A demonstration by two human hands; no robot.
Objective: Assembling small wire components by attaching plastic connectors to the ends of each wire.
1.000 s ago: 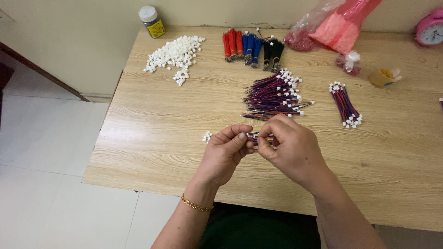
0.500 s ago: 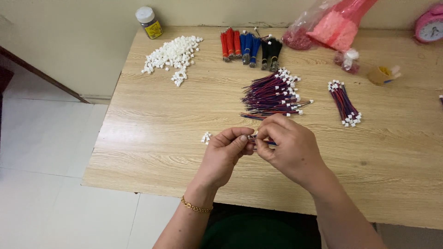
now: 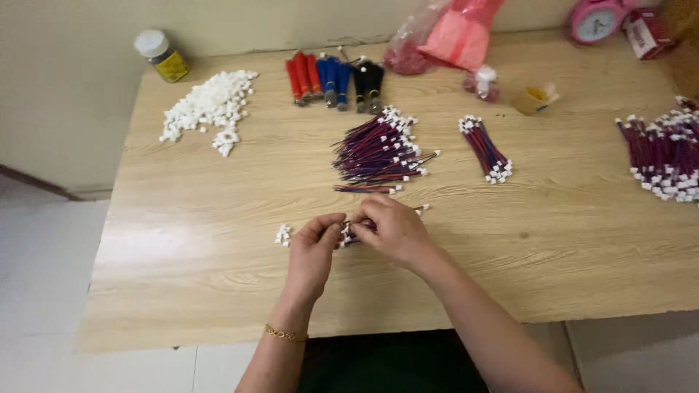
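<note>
Red-and-blue wire lead (image 3: 358, 227) w/ a small white plug sits pinched between both hands near the front edge of the wooden table (image 3: 218, 291): left hand (image 3: 314, 251) and right hand (image 3: 393, 231) both curled tight on it, fingertips meeting. Looks light, floppy, plug tiny and slippery, so best gripped at the plug end. At 9 o'clock, a few loose white plugs (image 3: 282, 234). At 12, the wire pile (image 3: 378, 153); farther, white plug heap (image 3: 207, 109) at 11. Open room left and right.
</note>
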